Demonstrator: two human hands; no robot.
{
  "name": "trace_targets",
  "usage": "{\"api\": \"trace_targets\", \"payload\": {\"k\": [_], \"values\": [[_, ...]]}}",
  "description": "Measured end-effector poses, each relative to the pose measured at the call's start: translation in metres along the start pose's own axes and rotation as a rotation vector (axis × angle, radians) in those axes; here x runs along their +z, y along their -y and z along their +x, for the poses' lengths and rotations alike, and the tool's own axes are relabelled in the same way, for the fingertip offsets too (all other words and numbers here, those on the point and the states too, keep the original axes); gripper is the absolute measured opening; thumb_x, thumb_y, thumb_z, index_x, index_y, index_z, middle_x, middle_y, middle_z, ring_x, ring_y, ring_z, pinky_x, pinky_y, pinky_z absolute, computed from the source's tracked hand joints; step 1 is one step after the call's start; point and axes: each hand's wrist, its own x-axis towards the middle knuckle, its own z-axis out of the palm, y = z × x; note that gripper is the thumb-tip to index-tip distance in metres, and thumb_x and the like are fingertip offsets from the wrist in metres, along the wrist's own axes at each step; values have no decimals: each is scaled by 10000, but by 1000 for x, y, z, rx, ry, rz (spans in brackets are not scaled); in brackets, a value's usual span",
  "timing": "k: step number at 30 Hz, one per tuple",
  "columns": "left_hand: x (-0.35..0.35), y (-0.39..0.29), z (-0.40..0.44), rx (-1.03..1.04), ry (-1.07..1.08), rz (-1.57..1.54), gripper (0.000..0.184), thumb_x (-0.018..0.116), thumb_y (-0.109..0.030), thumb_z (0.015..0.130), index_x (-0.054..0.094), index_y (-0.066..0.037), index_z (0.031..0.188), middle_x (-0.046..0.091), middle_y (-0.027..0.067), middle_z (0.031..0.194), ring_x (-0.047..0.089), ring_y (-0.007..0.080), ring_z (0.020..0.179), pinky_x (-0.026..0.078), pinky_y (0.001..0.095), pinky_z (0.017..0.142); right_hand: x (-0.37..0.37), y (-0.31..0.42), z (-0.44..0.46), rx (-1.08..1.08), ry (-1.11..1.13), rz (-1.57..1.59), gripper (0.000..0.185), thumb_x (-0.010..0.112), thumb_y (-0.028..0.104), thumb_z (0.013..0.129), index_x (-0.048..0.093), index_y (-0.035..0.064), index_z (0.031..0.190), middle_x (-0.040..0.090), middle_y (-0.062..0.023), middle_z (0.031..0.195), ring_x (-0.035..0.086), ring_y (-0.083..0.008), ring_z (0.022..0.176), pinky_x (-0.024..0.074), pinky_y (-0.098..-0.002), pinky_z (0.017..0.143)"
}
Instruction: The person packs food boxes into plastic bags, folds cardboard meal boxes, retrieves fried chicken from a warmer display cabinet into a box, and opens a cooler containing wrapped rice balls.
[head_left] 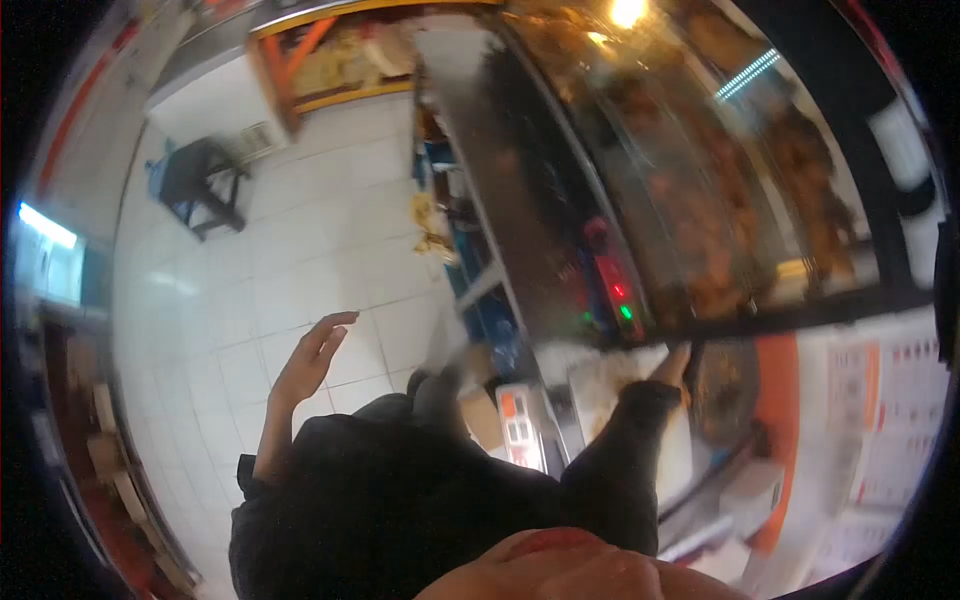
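My left hand (308, 362) hangs in the air over the white tiled floor (300, 240). Its fingers are stretched out and hold nothing. On the other side, my right hand (676, 366) reaches past a dark sleeve to the lower edge of a lit glass display case (690, 150). Its fingers are blurred and partly hidden, so I cannot tell whether they grip anything. Beside that hand lies a stained whitish board or tray (597, 388). A round, dark golden dish or pan (727, 388) is on its other side. Brown food pieces (800, 170) show blurred behind the glass.
A dark metal counter (510, 180) runs along the case, with a device (612, 280) showing red and green lights. A dark stool (203, 180) stands on the floor at the left. Near my body is a white-and-orange box or panel (520, 428). Printed sheets (900, 390) hang at right.
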Motion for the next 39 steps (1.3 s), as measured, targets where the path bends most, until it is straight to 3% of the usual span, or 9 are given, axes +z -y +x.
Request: {"api": "trace_targets", "payload": {"k": [6,11,18,25,31,33,37,38,39], "values": [[-45,3,59,-50,24,-179,346,362,-245,983,506,1,1179,600,148,1036,594,220,930,447,332,870,44,40,9,7,-37,-125,600,413,446,856,463,-4,1249,497,-173,1224,456,-279,1143,364,-363,958],[-94,-24,189,-64,286,-117,384,333,-298,989,503,-4,1169,641,125,857,656,186,713,505,314,693,87,88,22,7,-122,-216,503,431,351,859,487,3,1218,522,-159,1181,488,-280,1094,390,-365,933],[-164,0,358,31,159,-81,232,476,-168,935,538,-45,1121,644,108,832,633,171,749,506,305,662,168,192,63,-43,-319,-340,378,456,218,864,520,12,1174,555,-140,1122,533,-281,1026,427,-368,897],[-244,28,475,101,-5,-101,234,522,-91,902,535,-57,1134,663,80,806,646,147,809,488,283,758,278,361,95,-620,-639,-253,279,481,85,869,553,22,1131,589,-121,1062,578,-282,958,464,-370,862],[-369,61,579,35,-28,-125,198,443,-42,924,566,-43,1079,660,95,838,644,162,796,469,294,762,460,599,139,-1206,-129,-314,193,512,41,871,596,-17,1034,622,-159,927,606,-305,878,484,-390,738],[-438,68,612,22,-87,-105,214,431,-1,910,567,-33,1072,654,102,872,644,177,808,467,284,758,510,648,135,-1130,-120,-151,187,519,46,868,606,-10,1025,626,-161,938,608,-302,877,487,-395,731],[-570,74,693,361,-424,272,222,447,118,760,560,-24,888,611,109,996,606,242,903,463,320,758,615,693,150,-934,-147,55,209,516,76,869,608,8,1044,626,-174,994,606,-308,883,484,-411,751],[-602,70,717,400,-395,347,147,470,89,747,532,-25,815,600,101,978,583,277,907,459,350,768,640,708,161,-1122,-240,-137,131,499,35,866,607,-2,931,629,-123,811,599,-263,672,472,-373,582],[-626,65,743,397,-395,328,147,470,89,747,532,-25,815,600,101,978,583,277,907,459,350,768,655,740,162,-1162,-133,-55,122,500,57,869,606,7,902,641,-122,827,611,-270,688,475,-373,591]]}}
